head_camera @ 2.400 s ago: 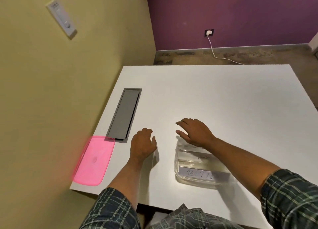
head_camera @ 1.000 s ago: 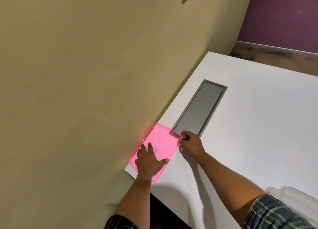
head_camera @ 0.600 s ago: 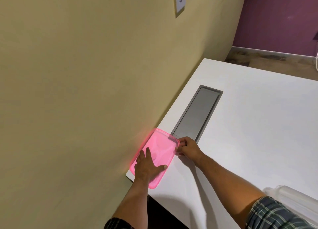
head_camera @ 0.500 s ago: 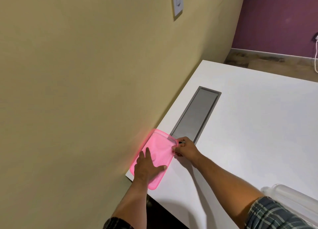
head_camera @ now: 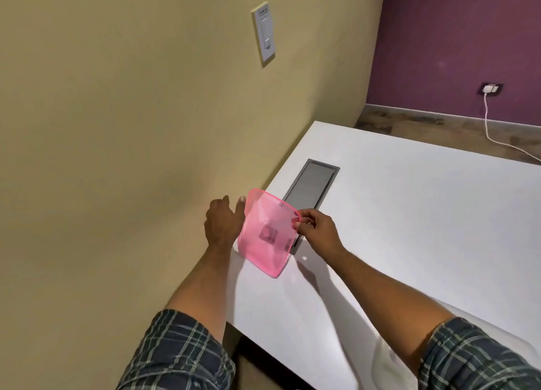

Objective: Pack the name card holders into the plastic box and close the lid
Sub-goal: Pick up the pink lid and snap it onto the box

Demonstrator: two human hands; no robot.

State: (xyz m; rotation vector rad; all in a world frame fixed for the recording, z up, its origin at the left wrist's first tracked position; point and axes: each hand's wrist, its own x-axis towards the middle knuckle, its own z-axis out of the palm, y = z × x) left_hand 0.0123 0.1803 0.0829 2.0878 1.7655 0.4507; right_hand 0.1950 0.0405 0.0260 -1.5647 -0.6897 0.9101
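Nearest to me, my two checked sleeves [head_camera: 181, 351] frame the near edge of the white table [head_camera: 409, 228], which cuts across in front of my lap. Low on my right, partly behind my right forearm, a blurred corner of the clear plastic box [head_camera: 497, 329] sits near that edge; I cannot see what is inside it from here.

Further out, my right hand [head_camera: 317, 233] pinches the far right corner of the pink lid [head_camera: 265, 237] between thumb and fingertips, closed firmly on it. The lid is tilted up off the tabletop, its lower corner hanging just above the surface. My left hand [head_camera: 224, 224] is at the lid's left edge, fingers spread loosely and thumb up behind the rim; whether it truly grips or only steadies the lid I cannot tell.

Just behind the lid, a grey cable hatch [head_camera: 311, 189] is set flush into the table, running away from me along the left edge. That edge lies close to the yellow wall [head_camera: 117, 126], leaving little room on the left. To the right the tabletop is wide and bare.

Beyond, a light switch [head_camera: 264, 34] is mounted on the yellow wall, and a white cord [head_camera: 491, 132] drops from a socket on the purple wall.
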